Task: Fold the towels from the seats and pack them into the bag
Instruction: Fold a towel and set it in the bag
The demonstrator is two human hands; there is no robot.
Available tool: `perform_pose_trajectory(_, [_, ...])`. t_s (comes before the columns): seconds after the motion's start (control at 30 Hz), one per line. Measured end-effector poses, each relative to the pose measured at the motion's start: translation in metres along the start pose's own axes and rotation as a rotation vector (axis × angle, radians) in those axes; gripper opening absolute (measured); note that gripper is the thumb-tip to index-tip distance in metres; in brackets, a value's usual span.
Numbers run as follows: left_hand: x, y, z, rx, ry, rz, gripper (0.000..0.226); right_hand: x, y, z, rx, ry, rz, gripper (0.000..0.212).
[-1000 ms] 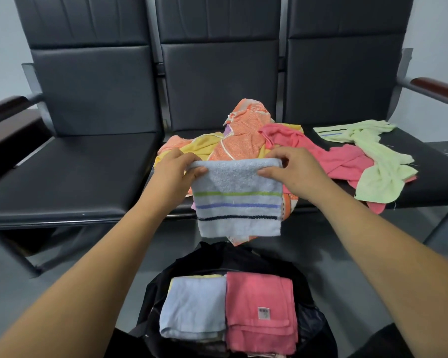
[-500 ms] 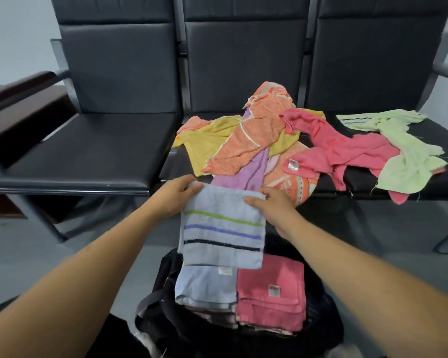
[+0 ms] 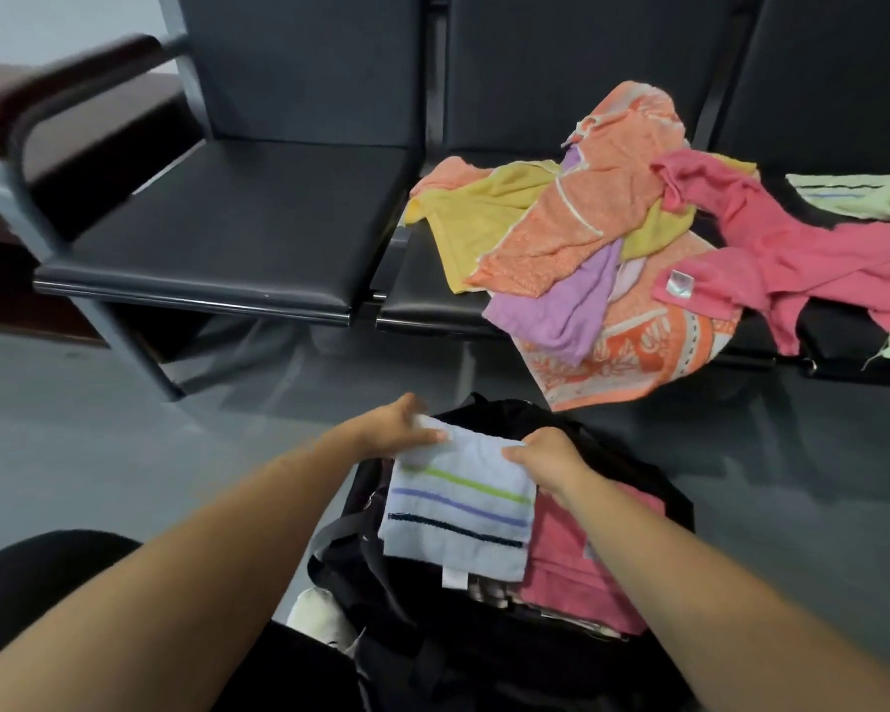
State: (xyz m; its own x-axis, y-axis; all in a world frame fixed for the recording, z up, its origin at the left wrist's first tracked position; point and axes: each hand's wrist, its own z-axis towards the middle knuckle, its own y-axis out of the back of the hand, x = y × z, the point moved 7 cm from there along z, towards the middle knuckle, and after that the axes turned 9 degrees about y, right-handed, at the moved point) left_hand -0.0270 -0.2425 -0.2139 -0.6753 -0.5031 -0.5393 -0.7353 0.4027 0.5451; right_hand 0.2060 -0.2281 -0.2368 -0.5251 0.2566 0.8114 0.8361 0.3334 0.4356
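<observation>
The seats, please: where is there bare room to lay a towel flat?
The left seat is bare, from the armrest to the yellow towel. The middle seat is crowded with the towel pile; a pink towel and a green towel drape the right seat.

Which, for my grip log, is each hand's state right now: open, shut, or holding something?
Left hand: holds the striped towel at its upper left corner, over the bag.
Right hand: holds the same towel at its upper right corner.

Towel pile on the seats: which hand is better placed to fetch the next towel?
Right, likely: both hold the striped towel, but the right hand sits nearer the pile; the left hand is farther.
</observation>
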Motion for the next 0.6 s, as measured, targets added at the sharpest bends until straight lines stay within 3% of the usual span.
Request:
perform_pose_trajectory(0.07, [0.013, -0.019, 0.010, 0.062, 0.043, 0.133, 0.099, 0.000, -0.007, 0.004, 0.017, 0.026, -0.113, 0.030])
perform_pose_trajectory(0.1, [0.018, -0.026, 0.014, 0.085, 0.056, 0.198, 0.100, -0.002, -0.011, 0.006, 0.034, 0.035, -0.163, 0.031])
perform_pose_trajectory(0.27, [-0.001, -0.011, 0.016, -0.092, -0.005, 0.317, 0.053, 0.004, -0.005, 0.007, 0.038, 0.082, -0.308, 0.005])
perform_pose_trajectory(0.33, [-0.028, 0.003, 0.006, -0.148, -0.074, 0.231, 0.033, 0.015, 0.008, 0.009, 0.067, 0.081, -0.276, 0.035])
perform_pose_trajectory(0.37, [-0.043, 0.009, -0.001, -0.165, -0.108, 0.168, 0.025, 0.023, 0.015, 0.006, 0.095, 0.059, -0.209, 0.037])
perform_pose_trajectory(0.43, [-0.075, 0.021, -0.016, -0.204, -0.182, 0.100, 0.016, 0.043, 0.030, -0.002, 0.171, 0.014, -0.155, 0.014])
perform_pose_trajectory(0.53, [-0.120, 0.037, -0.036, -0.201, -0.274, 0.056, 0.012, 0.084, 0.059, -0.009, 0.218, 0.066, -0.233, 0.014])
perform_pose_trajectory(0.6, [-0.148, 0.051, -0.048, -0.224, -0.329, 0.043, 0.011, 0.117, 0.084, -0.010, 0.159, 0.135, -0.243, 0.013])
